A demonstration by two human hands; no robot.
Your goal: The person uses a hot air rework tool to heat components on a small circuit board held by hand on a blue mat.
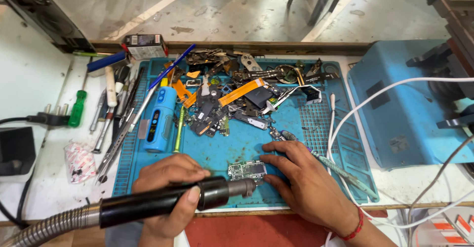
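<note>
1. Far left we've got a black box [16, 150] at the edge of the bench, with a plug [49, 118] and a green screwdriver [77, 108] just past it. A crumpled red-and-white wrapper [79, 162] lies near the mat's left edge.
2. Next over, a bundle of tweezers and picks [116, 113] is spread along the left rim of the blue mat [232, 148]. A blue gadget [159, 119] lies on the mat beside them.
3. Our left hand [170, 192] is wrapped around the black hot-air nozzle [173, 202], thumb on top, fingers curled under. A metal hose [49, 225] runs off it to the lower left. The nozzle's tip sits right at the left edge of the board.
4. The board [248, 170] is a small green circuit board lying flat near the front edge of the mat, between our two hands.
5. Behind it, at the back of the mat, there's a heap of phone parts [237, 99]: orange flex cables, brackets, little black bits.
6. Our right hand [306, 183] is palm down, fingers spread a bit, fingertips pressing the board's right side. It isn't pinching anything. A red thread [356, 226] is round the wrist.
7. White cables [345, 128] trail across the mat's right side toward a blue machine [405, 108] at far right.
</note>
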